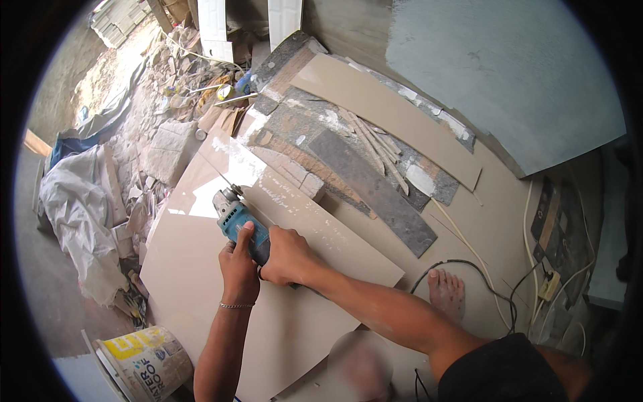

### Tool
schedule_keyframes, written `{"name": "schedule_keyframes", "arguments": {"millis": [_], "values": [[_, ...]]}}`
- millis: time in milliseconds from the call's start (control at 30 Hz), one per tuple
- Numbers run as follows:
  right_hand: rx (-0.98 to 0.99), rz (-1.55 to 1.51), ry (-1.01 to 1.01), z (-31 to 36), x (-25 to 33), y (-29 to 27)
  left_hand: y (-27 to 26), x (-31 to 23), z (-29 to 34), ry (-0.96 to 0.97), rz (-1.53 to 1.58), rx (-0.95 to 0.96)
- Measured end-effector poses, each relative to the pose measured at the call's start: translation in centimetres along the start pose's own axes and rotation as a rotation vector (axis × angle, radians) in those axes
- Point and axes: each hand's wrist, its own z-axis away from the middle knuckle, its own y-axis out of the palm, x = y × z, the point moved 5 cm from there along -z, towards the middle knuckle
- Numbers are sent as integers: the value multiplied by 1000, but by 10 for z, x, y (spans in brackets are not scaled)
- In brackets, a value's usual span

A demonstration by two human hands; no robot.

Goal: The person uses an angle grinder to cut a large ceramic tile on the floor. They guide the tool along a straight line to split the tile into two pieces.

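A teal and grey angle grinder [236, 218] rests over a large beige tile [315, 301], its disc end pointing toward the far left. My left hand [240, 266] is closed on the grinder's body from the left, thumb on top. Around the dark rear part wraps my right hand [287, 256], its arm reaching in from the lower right. A thin dark line runs across the tile from the disc toward its far edge. White glare and dusty marks lie on the tile near the disc. Whether the disc touches the tile or spins, I cannot tell.
A long beige tile strip [395, 117] and a dark grey strip [375, 191] lie beyond the tile. Broken rubble [171, 144] and white sacking [84, 221] fill the left. A bucket [144, 365] stands lower left. A black cable [485, 278] passes my bare foot [447, 293].
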Motion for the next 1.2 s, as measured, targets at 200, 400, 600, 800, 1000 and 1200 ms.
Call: {"name": "schedule_keyframes", "arguments": {"millis": [200,400,600,800,1000,1200], "values": [[4,-2,-1,13,-6,-4,9,8,11,58,-6,-35],[20,-5,18,9,-4,-5,3,8,3,40,-7,-7],[-31,10,-22,-6,3,0,-3,-1,-7,33,-21,-5],[7,5,16,-13,10,-1,0,-9,-10,76,-54,-55],[-27,9,2,-16,15,-1,-3,-11,-16,64,-54,-53],[-7,-6,24,-18,16,-1,-5,-10,-21,57,-45,-42]]}}
